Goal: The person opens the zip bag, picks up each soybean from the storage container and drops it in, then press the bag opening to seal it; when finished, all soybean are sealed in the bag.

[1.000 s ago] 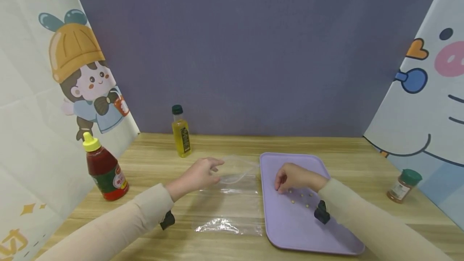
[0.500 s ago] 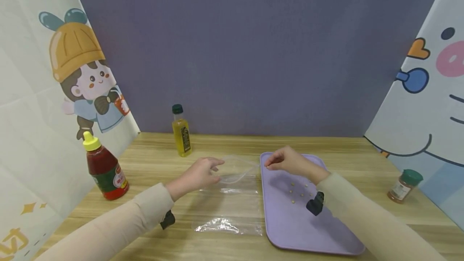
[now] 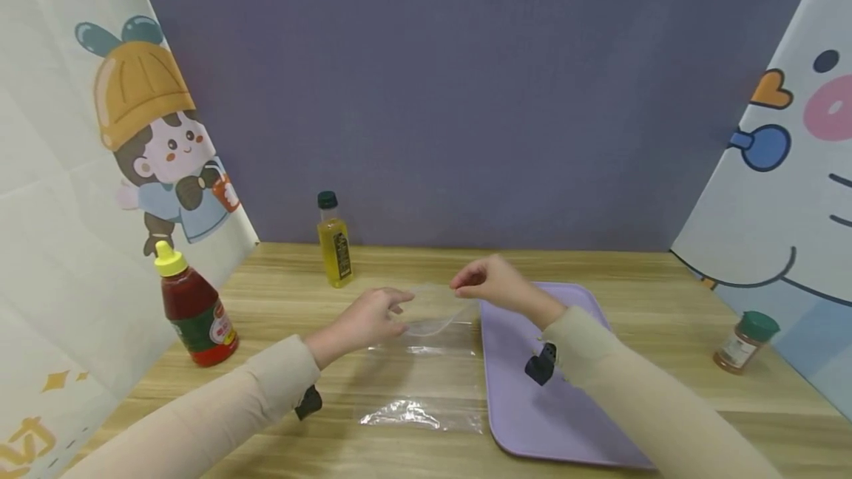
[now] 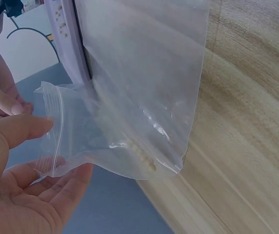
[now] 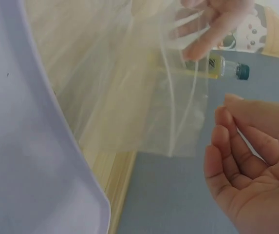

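A clear zip bag [image 3: 422, 375] lies on the wooden table, its mouth end lifted and parted. My left hand [image 3: 373, 318] holds that mouth, thumb on one side of the zip strip and fingers on the other. Several small pale beans [image 4: 143, 155] are inside the bag, near its lower part in the left wrist view. My right hand [image 3: 502, 288] is just above the mouth at its right side, thumb and index fingertips pinched on a small bean that the fingers mostly hide. More beans [image 4: 61, 22] lie on the lilac tray [image 3: 526, 420], right of the bag.
A red sauce bottle [image 3: 198, 316] with a yellow cap stands at the left. Behind the left hand is an oil bottle [image 3: 335, 248] with a green cap. A green-lidded spice jar [image 3: 744, 342] stands at the far right. A grey-blue backdrop [image 3: 452, 109] closes off the back.
My right hand has risen from the beans on the tray and moved left and away from me to the bag's mouth. The left hand and bag have stayed in place.
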Available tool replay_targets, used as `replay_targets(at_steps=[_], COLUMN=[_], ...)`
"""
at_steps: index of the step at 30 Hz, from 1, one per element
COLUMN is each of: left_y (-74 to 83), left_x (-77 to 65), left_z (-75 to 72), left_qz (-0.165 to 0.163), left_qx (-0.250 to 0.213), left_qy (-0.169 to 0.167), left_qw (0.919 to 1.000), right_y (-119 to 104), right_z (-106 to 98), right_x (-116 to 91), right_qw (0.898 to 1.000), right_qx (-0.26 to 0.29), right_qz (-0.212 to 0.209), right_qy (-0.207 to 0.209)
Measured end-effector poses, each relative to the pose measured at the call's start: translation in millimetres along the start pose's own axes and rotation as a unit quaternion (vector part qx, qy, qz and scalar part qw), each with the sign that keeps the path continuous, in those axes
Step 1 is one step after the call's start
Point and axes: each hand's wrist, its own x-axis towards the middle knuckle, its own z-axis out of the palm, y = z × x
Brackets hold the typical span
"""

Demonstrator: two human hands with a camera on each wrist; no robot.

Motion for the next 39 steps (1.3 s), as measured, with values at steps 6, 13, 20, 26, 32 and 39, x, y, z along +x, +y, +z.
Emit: replay_targets(at_steps=[6, 13, 20, 26, 32, 39], left_y=[0.5, 1.7, 3.3, 4.1, 1.8, -1.9], left_x=[-1.2, -1.1, -1.1, -2.1, -2.0, -1.6], left_z=[-0.3, -1.1, -1.5, -1.3, -1.2, 1.5], left_qz=[0.003, -0.001, -0.002, -0.007, -0.013, -0.011], left_qx=[-0.008, -0.011, -0.013, -0.014, -0.022, -0.021], left_qy=[-0.006, -0.007, -0.013, -0.016, -0.015, -0.011], left_qw=[1.0, 0.9999, 0.9998, 0.9998, 0.9996, 0.9997], right_y=[1, 15, 38, 57, 75, 95], right_z=[1, -18, -36, -46, -55, -56], right_x=[0, -12, -30, -48, -62, -74], right_qw=[1.0, 1.0, 0.999, 0.998, 0.997, 0.991], right_qx=[0.006, 0.007, 0.004, -0.004, -0.04, -0.076], right_qz=[-0.011, 0.025, 0.042, 0.059, 0.056, 0.066], right_qy=[0.005, 0.015, 0.009, -0.009, -0.038, -0.093])
